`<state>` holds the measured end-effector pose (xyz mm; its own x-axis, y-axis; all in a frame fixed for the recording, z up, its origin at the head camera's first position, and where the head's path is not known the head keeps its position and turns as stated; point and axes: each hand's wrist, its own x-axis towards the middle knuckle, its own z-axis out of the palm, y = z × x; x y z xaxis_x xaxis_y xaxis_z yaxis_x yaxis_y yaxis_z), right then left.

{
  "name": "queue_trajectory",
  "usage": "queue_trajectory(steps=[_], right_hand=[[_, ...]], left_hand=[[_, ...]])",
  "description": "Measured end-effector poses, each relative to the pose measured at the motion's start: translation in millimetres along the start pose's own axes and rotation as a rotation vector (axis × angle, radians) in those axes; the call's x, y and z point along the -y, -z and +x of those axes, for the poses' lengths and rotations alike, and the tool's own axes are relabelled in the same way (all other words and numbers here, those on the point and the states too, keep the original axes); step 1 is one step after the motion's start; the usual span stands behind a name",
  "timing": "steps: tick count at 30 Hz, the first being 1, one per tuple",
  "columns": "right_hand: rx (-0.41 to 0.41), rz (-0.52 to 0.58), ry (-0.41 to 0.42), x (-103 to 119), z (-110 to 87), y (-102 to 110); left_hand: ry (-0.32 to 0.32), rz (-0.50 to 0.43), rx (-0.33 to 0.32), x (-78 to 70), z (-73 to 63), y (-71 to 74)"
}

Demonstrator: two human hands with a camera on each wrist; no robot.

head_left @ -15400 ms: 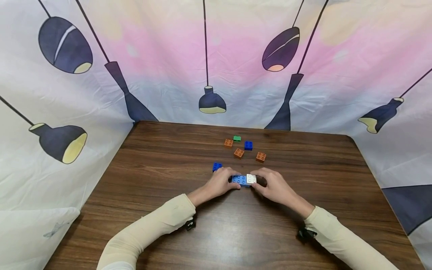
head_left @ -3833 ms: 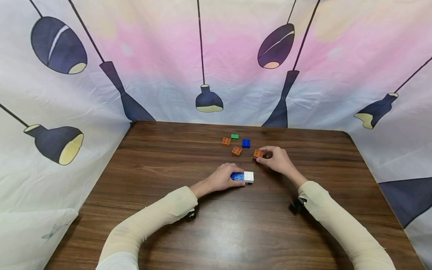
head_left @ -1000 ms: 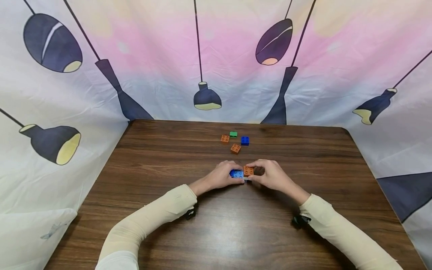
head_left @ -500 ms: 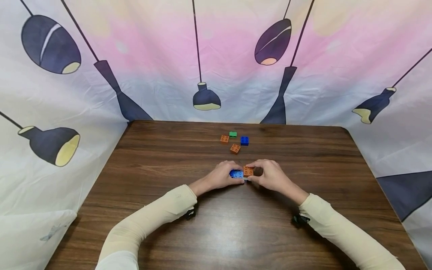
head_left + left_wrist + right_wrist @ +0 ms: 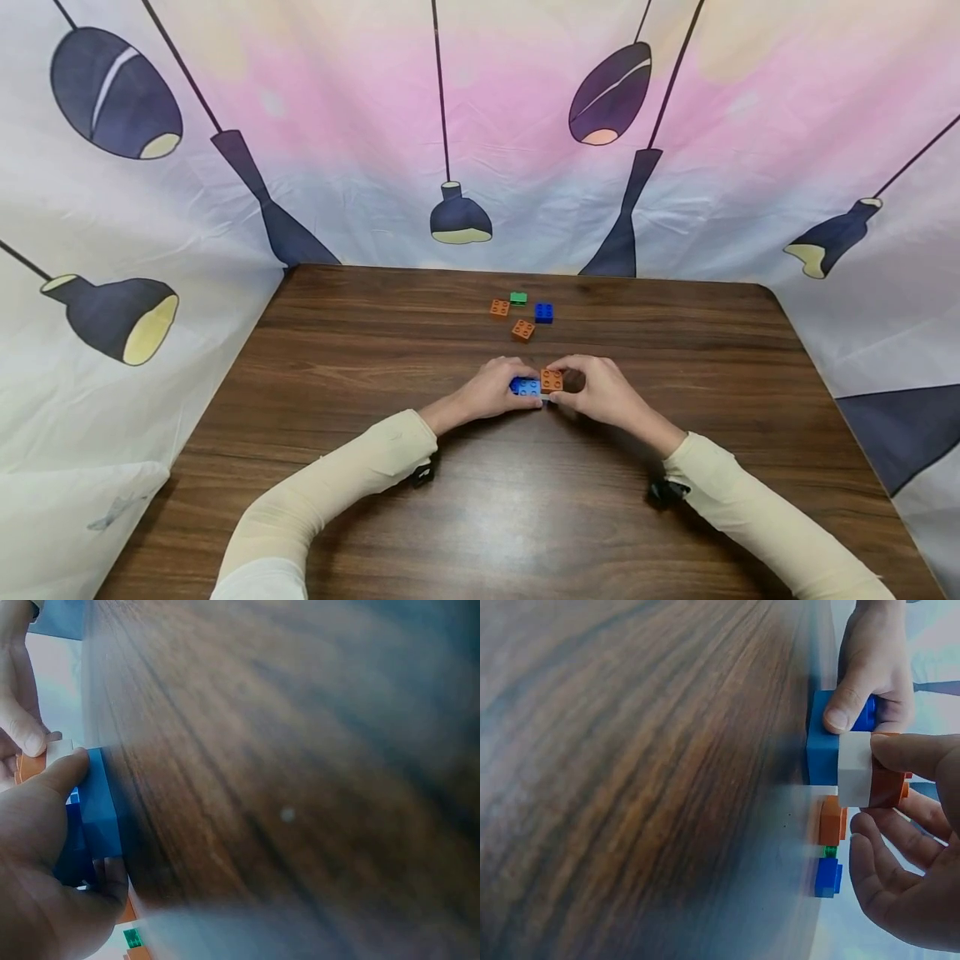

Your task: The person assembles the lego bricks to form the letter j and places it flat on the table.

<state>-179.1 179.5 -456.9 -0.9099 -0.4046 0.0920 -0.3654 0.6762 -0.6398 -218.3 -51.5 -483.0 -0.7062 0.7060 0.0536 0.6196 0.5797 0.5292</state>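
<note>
A long light-blue toy building brick [image 5: 530, 388] lies on the table in front of the person. My left hand [image 5: 489, 390] grips its left part, thumb at the near side and fingers at the far side. A dark blue brick [image 5: 868, 714] sits on that left end, partly covered by the hand. On the right end stands a white brick [image 5: 855, 769]. An orange brick [image 5: 551, 380] rests squarely on top of the white one. My right hand [image 5: 606, 389] pinches the orange brick between thumb and fingers; its thumb [image 5: 900, 752] shows on the brick's side.
Beyond the hands lie two loose orange bricks [image 5: 522, 330], a dark blue brick [image 5: 543, 312] and a green brick [image 5: 518, 298]. The brown wooden table [image 5: 480, 517] ends at a hanging cloth [image 5: 360, 125] printed with lamps.
Earlier, the right hand set the white brick; the dark blue brick then joined the light-blue one. Later it brought the orange brick from the right onto the white one. The last second shows hardly any movement.
</note>
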Motion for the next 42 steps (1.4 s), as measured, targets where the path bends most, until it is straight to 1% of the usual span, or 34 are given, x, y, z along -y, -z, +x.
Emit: queue_trajectory(steps=[4, 7, 14, 23, 31, 42], right_hand=[[0.007, 0.007, 0.029, 0.0, 0.6, 1.4], [-0.005, 0.021, 0.042, 1.5, 2.7, 4.5], [-0.039, 0.053, 0.055, 0.4, 15.6, 12.7], [-0.064, 0.077, -0.029, -12.0, 39.3, 19.1], [-0.077, 0.055, -0.100, -29.5, 65.3, 22.5], [-0.083, 0.038, -0.131, -47.3, 94.0, 20.5]], left_hand=[[0.000, 0.001, 0.003, 0.3, -0.9, -0.5], [0.003, 0.002, 0.006, -0.1, -1.6, -0.2], [0.000, 0.005, -0.008, -0.2, -2.5, 0.1], [0.000, 0.003, 0.002, -1.7, -3.0, 1.3], [0.003, 0.002, 0.012, -1.1, -1.9, 1.2], [0.011, 0.009, 0.017, 0.2, -1.1, 1.1]])
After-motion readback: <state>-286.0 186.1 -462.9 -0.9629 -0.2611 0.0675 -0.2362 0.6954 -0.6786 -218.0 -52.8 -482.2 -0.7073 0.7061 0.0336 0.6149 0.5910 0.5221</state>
